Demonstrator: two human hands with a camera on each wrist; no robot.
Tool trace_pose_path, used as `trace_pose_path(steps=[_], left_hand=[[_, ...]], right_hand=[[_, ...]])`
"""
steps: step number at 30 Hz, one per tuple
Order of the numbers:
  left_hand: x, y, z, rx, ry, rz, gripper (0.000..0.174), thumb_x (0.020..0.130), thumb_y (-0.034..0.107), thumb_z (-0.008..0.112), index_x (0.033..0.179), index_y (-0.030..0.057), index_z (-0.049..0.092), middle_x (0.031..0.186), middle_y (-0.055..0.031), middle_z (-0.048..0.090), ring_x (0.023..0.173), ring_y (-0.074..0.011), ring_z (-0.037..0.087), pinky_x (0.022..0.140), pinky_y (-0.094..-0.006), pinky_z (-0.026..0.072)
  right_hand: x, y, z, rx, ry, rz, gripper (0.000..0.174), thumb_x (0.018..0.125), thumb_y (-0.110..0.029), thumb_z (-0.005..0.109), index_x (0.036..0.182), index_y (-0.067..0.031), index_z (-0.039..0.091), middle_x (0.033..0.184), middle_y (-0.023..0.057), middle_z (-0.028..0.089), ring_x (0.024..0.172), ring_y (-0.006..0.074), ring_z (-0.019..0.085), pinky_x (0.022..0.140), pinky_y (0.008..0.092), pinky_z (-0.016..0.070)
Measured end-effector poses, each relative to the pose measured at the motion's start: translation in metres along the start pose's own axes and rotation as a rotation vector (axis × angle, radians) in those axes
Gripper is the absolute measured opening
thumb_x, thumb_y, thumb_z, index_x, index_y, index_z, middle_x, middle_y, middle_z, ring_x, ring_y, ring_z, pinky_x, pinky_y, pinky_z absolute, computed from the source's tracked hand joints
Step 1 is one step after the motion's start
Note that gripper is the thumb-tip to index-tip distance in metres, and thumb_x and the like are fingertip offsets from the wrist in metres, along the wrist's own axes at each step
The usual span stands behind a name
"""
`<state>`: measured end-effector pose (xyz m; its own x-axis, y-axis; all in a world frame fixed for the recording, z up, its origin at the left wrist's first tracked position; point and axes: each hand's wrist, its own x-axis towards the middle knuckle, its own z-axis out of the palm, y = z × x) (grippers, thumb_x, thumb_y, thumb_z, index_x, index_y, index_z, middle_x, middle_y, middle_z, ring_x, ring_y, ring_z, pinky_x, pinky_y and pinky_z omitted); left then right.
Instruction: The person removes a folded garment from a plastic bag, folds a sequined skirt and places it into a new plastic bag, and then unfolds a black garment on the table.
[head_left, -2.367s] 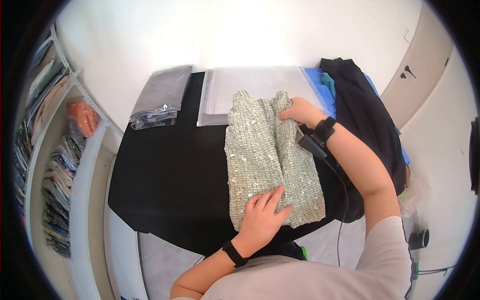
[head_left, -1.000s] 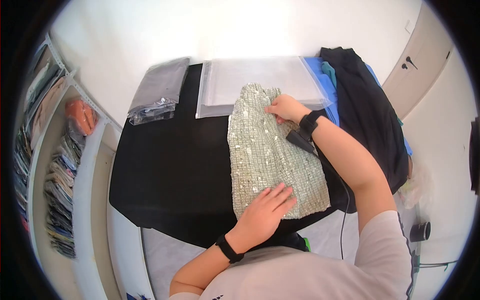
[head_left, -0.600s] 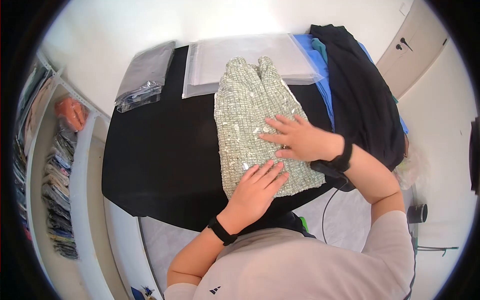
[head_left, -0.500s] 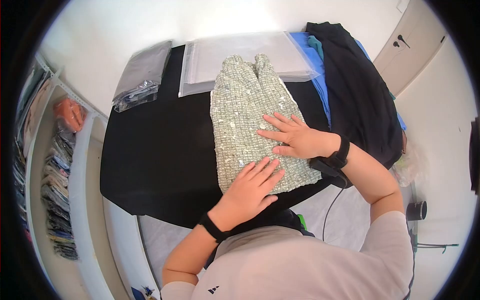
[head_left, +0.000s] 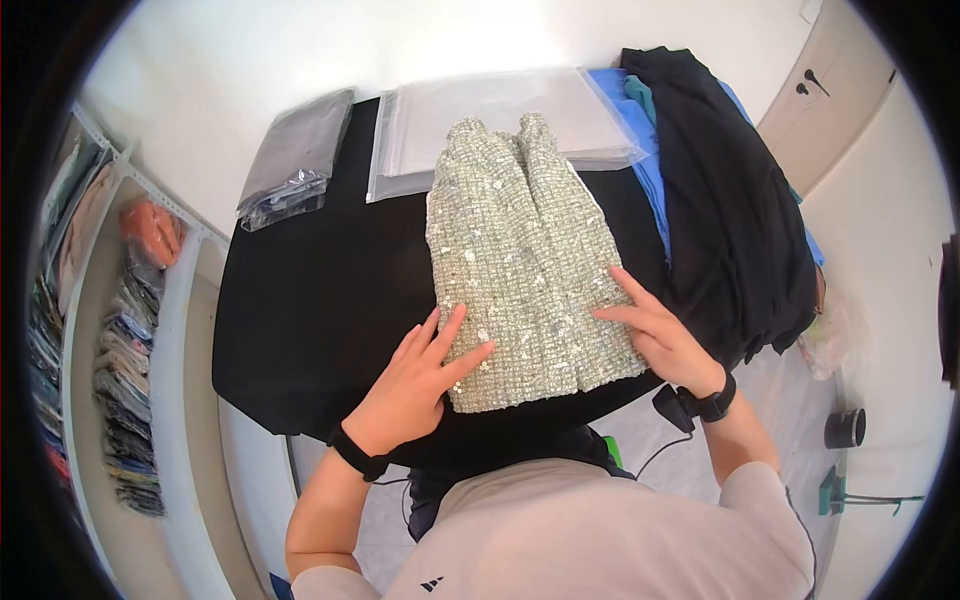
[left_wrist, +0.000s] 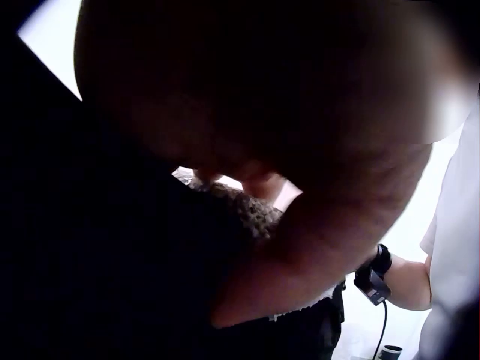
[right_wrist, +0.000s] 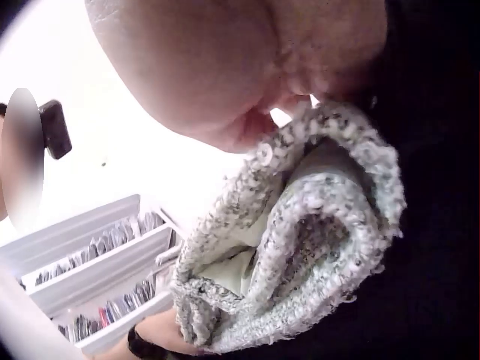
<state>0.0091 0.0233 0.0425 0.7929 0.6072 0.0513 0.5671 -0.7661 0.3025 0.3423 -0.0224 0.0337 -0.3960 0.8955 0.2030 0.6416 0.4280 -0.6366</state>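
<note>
A pale green sequined garment (head_left: 520, 270) lies folded lengthwise on the black-covered table (head_left: 310, 290), its near edge close to the table's front. My left hand (head_left: 405, 390) rests at its lower left edge with fingers spread. On the lower right edge, my right hand (head_left: 670, 340) touches the cloth with extended fingers. In the right wrist view, the layered edge of the garment (right_wrist: 300, 232) shows a pale lining inside, below the right hand (right_wrist: 225, 67). The left wrist view is dark; the left hand (left_wrist: 315, 195) covers much of it.
Clear plastic bags (head_left: 490, 110) lie behind the garment, with a bagged grey item (head_left: 295, 155) at the back left. Black clothing (head_left: 720, 200) and blue cloth (head_left: 648, 165) lie on the right. Shelves (head_left: 130, 390) of bagged clothes stand left. A cable (head_left: 665, 447) hangs from the right wrist.
Both hands have moved apart, from the middle of the garment to its lower left and right edges. Earlier, the right hand let go of the upper part and came down onto the cloth.
</note>
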Motion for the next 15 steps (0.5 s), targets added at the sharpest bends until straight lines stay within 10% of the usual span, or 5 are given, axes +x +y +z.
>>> trace_pose_path(steps=[2,6,15], left_hand=[[0.003,-0.003,0.007,-0.007,0.036,0.009,0.072,0.065,-0.008,0.057,0.13,0.021,0.048,0.145,-0.0169,0.028,0.13,-0.0421,0.029,0.104,-0.0474,0.0291],[0.005,-0.003,0.013,0.041,0.124,-0.013,0.063,0.069,-0.007,0.059,0.125,0.0216,0.054,0.142,-0.0096,0.036,0.127,-0.0392,0.033,0.103,-0.0462,0.0304],[0.01,0.012,-0.035,-0.064,0.107,0.041,0.051,0.07,-0.008,0.055,0.115,0.0147,0.061,0.135,-0.0085,0.047,0.135,-0.0353,0.025,0.109,-0.0501,0.0187]], right_hand=[[-0.012,0.004,-0.004,0.372,0.053,0.109,0.059,0.068,0.019,0.043,0.118,-0.0088,0.059,0.146,0.0214,0.025,0.137,0.0339,0.022,0.109,0.0369,0.0222],[-0.02,-0.007,0.002,0.125,0.019,0.087,0.067,0.061,0.023,0.04,0.118,-0.0091,0.059,0.146,0.0184,0.027,0.135,0.0319,0.028,0.107,0.0362,0.0287],[-0.02,-0.02,-0.008,-0.064,0.016,-0.143,0.043,0.066,0.002,0.069,0.107,-0.0053,0.058,0.132,0.0124,0.048,0.126,0.0331,0.041,0.1,0.0404,0.0389]])
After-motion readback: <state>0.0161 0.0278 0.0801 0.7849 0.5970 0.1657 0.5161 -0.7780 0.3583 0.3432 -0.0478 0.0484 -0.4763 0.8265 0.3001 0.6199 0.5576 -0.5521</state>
